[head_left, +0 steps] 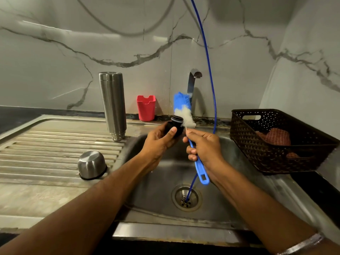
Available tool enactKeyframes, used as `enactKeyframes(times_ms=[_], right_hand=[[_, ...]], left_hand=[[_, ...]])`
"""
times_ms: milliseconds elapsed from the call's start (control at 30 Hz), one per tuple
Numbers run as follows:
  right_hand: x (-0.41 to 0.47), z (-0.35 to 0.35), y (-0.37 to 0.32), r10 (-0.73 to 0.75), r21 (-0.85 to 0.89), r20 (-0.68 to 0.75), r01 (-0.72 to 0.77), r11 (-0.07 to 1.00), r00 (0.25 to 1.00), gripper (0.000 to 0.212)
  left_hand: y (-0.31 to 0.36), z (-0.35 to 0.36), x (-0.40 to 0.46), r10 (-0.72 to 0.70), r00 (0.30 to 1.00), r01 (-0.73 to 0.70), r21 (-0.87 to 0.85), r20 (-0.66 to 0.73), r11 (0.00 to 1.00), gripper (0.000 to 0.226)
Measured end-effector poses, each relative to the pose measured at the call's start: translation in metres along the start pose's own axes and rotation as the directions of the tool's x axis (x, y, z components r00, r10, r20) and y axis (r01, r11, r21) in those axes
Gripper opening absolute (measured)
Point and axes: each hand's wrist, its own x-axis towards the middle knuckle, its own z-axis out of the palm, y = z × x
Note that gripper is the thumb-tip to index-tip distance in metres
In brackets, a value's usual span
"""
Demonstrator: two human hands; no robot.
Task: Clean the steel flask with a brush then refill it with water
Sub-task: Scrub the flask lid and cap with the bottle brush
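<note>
Head view: over the sink (147, 181) my left hand (158, 142) grips the black stopper (175, 126) so my right hand (204, 146), clasping the brush (184, 111), can scrub it. Left of the sink, the steel flask (112, 103) stands upside down, probably draining.

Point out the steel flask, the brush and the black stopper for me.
steel flask (113, 103): head view, mid body.
brush (184, 113): head view, bristles.
black stopper (175, 124): head view, threaded end.
</note>
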Motion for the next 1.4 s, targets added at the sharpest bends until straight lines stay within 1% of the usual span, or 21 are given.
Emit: enactKeyframes(times_ms=[67,133,267,333,433,500,633,667,767,800,933,1000,1100,1233,1267,1333,1400], right_hand=[[0.000,-0.001,0.002,0.040,0.013,0.024,-0.040,0.999,0.999,0.013],[0.000,0.000,0.002,0.040,-0.004,0.033,-0.039,0.999,0.999,0.013],[0.001,-0.003,-0.001,0.007,-0.058,0.010,-0.007,0.998,1.000,0.013],[0.000,-0.003,0.000,0.014,-0.084,0.016,-0.013,0.996,1.000,0.013],[-0.003,0.000,0.004,0.005,-0.113,0.033,-0.001,0.994,0.999,0.012],[-0.003,0.000,0.004,-0.031,-0.155,0.012,0.032,0.987,0.999,0.012],[-0.003,-0.003,0.002,-0.102,-0.197,-0.018,0.096,0.976,0.995,0.016],[-0.004,-0.003,0.002,-0.103,-0.202,-0.017,0.098,0.974,0.994,0.016],[-0.005,-0.002,0.006,-0.090,-0.236,-0.008,0.086,0.968,0.996,0.017],[-0.004,-0.002,0.008,-0.083,-0.244,-0.012,0.078,0.967,0.996,0.018],[-0.001,-0.006,0.004,-0.089,-0.249,-0.027,0.079,0.965,0.996,0.021],[-0.001,-0.007,0.002,-0.064,-0.252,-0.004,0.061,0.966,0.998,0.019],[-0.001,-0.005,0.006,-0.007,-0.251,0.026,0.013,0.968,1.000,0.017],[0.001,-0.007,0.002,0.004,-0.183,-0.001,-0.004,0.983,1.000,0.019],[0.001,-0.008,0.000,0.006,-0.168,0.007,-0.005,0.986,1.000,0.019],[0.000,-0.007,0.000,0.035,-0.160,0.033,-0.029,0.987,0.999,0.016],[-0.001,-0.006,0.003,0.088,-0.158,0.058,-0.077,0.984,0.994,0.014]], left_hand=[[-0.002,-0.004,0.002,0.031,0.999,-0.029,0.060,-0.032,0.998,0.040],[0.000,-0.006,0.004,0.044,0.998,-0.039,0.109,-0.049,0.993,0.039],[0.007,-0.006,0.005,0.069,0.997,-0.072,0.189,0.024,0.979,0.040],[0.007,-0.008,0.004,0.110,0.994,-0.108,0.213,0.003,0.971,0.044],[0.006,-0.008,0.004,0.143,0.987,-0.126,0.192,-0.080,0.973,0.045],[0.006,-0.006,0.004,0.127,0.987,-0.109,0.164,-0.101,0.980,0.044],[0.004,-0.001,0.000,0.096,0.995,-0.095,0.175,-0.001,0.980,0.045],[0.004,0.000,0.000,0.104,0.994,-0.100,0.163,-0.014,0.982,0.045],[0.001,0.003,-0.001,0.121,0.986,-0.110,0.106,-0.111,0.988,0.045],[0.000,0.003,0.000,0.120,0.986,-0.109,0.101,-0.117,0.989,0.046],[0.004,0.003,0.002,0.043,0.998,-0.039,0.090,-0.039,0.995,0.043],[0.007,0.001,0.004,0.022,0.999,-0.020,0.052,-0.042,0.998,0.039],[0.008,-0.004,0.003,-0.006,0.996,0.005,-0.015,-0.089,1.000,0.029],[0.012,0.002,-0.001,-0.042,0.998,0.040,0.050,0.037,0.998,0.033],[0.014,0.003,-0.001,-0.037,0.998,0.035,0.048,0.045,0.998,0.033],[0.016,0.003,-0.002,-0.012,1.000,0.012,0.009,0.007,1.000,0.030],[0.017,0.000,-0.001,0.015,0.997,-0.016,-0.012,-0.079,1.000,0.025]])
